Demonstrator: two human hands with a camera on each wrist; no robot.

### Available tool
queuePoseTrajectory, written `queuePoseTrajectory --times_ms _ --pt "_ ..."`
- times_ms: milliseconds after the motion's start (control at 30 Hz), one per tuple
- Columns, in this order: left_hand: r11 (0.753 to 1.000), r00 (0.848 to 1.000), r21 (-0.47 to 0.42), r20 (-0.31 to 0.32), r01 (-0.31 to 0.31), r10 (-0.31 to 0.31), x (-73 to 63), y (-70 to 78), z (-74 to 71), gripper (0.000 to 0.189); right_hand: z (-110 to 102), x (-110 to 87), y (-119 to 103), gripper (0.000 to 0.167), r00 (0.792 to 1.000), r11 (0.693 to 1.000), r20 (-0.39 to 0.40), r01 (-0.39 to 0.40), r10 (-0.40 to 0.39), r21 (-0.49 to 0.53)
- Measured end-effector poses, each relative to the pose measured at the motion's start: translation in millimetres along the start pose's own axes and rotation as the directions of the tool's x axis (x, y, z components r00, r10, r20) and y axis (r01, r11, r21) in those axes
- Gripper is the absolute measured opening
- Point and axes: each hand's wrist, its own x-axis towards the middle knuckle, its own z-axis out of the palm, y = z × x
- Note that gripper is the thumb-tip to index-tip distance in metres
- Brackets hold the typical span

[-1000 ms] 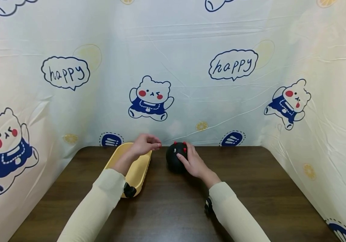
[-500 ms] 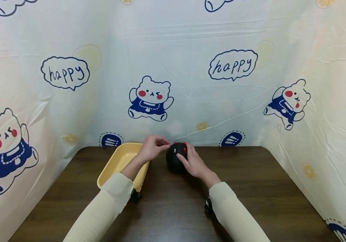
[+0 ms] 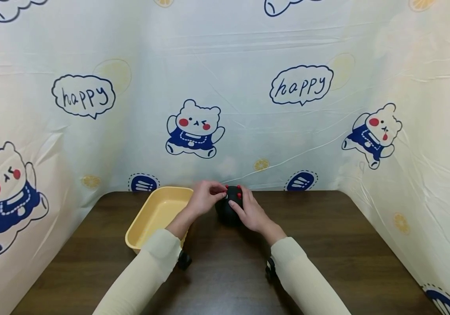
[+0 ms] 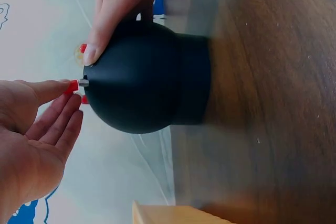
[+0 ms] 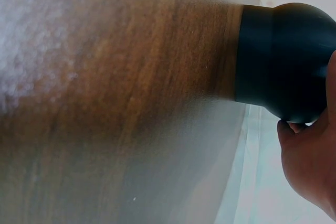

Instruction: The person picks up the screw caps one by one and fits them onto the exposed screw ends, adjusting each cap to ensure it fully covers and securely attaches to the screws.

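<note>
A black dome-shaped object (image 3: 228,215) stands upright on its round base on the table. Several small red knobs (image 3: 239,196) top it, and a short metal post (image 4: 84,83) sticks out among them in the left wrist view. Between thumb and finger my left hand (image 3: 203,199) pinches a small red cap (image 4: 72,86), right at the end of that post. My right hand (image 3: 254,214) holds the dome from the right side, thumb on the front near the top. In the right wrist view some of its fingers are hidden behind the dome (image 5: 296,61).
Left of the dome lies a yellow plastic tray (image 3: 130,234), partly covered by my left forearm. Behind the brown wooden table (image 3: 327,253) hangs a printed curtain (image 3: 240,87) with cartoon bears. A black wrist camera (image 3: 184,260) sits under the left cuff.
My left hand has moved right from above the tray to the dome's top, carrying the red cap to the metal post. The right hand keeps its hold on the dome.
</note>
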Motion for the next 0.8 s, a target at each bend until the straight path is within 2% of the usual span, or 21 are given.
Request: queuePoseTrajectory --times_ms 300,533,800 --pt "1.0 1.0 0.002 0.003 0.01 -0.01 1.9 0.9 2.6 0.018 0.7 2.2 2.2 0.083 1.0 1.0 0.01 -0.011 0.012 -0.009" --pt "1.0 1.0 0.005 0.001 0.007 -0.007 2.0 -1.8 6.2 0.016 1.2 1.7 1.8 0.082 1.0 1.0 -0.007 0.009 -0.009 -0.002" --pt "0.999 0.999 0.022 0.003 0.033 -0.033 -0.2 -3.1 11.1 0.017 2.5 1.8 4.0 0.081 1.0 1.0 -0.002 0.0 0.0 -0.013"
